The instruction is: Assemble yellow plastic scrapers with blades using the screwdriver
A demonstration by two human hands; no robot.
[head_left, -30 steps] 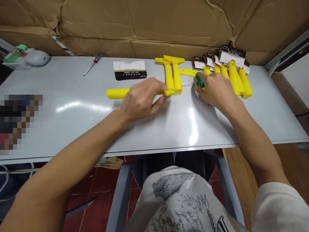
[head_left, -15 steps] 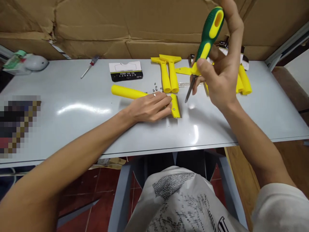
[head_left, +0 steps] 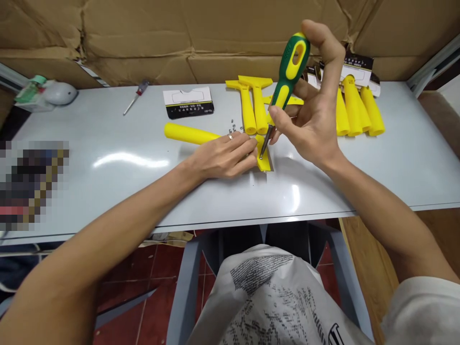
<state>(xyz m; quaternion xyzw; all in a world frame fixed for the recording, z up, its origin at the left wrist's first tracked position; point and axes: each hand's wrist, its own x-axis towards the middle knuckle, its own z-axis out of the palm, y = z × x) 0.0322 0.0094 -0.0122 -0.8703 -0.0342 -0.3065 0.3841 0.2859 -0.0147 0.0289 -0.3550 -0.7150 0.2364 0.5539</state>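
My left hand [head_left: 228,155] is closed over a yellow scraper [head_left: 190,134] and presses it against the table. The scraper's handle sticks out to the left, while its wide head shows just right of my fingertips. In my right hand [head_left: 314,103] is a green and yellow screwdriver [head_left: 293,64], tilted with its handle up. Its tip meets the scraper head at the spot where a screw sits. Several small screws [head_left: 233,125] lie scattered behind my left hand. Two more yellow scrapers [head_left: 258,98] lie side by side just beyond them.
Behind my right hand lie several yellow handles [head_left: 354,108] and printed cards [head_left: 359,67]. A printed card [head_left: 188,102] and a small screwdriver [head_left: 136,97] lie at the back left, near a grey rounded object [head_left: 59,92]. Cardboard [head_left: 143,38] lines the table's back edge.
My right hand has brought the screwdriver down and left, from above the table onto the scraper head. My left hand keeps its hold on the scraper. The view has shifted slightly.
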